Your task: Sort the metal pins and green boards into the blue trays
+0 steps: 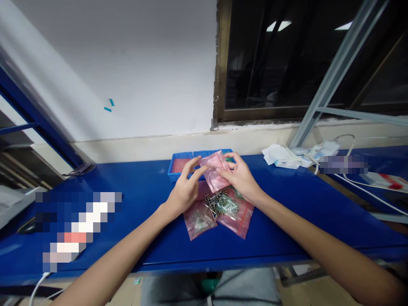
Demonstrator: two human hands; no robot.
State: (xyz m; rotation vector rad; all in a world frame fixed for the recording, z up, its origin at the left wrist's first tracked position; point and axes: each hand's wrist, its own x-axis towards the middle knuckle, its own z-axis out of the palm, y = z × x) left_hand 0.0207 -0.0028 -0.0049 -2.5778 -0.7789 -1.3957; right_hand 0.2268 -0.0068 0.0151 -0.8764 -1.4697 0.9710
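Between my hands, above the blue table, is a pink translucent bag (pixel 215 172). My right hand (pixel 240 176) grips its right side between thumb and fingers. My left hand (pixel 185 189) is at the bag's upper left edge, its fingers apart and the tips near or touching the plastic; whether it pinches the bag is unclear. Below lie a pink bag with small pieces (pixel 200 223) at the left and another pink bag (pixel 244 223) at the right. A pile of thin metal pieces (pixel 214 204) and a clear greenish packet (pixel 228 206) lie between and over them.
Behind my hands, blue trays (pixel 174 173) stand on the blue table (pixel 140 238), pink material in the left one. White crumpled packaging (pixel 280 156) and cables lie at the right. A blurred-out object (pixel 86 225) lies at the left, beside a cable.
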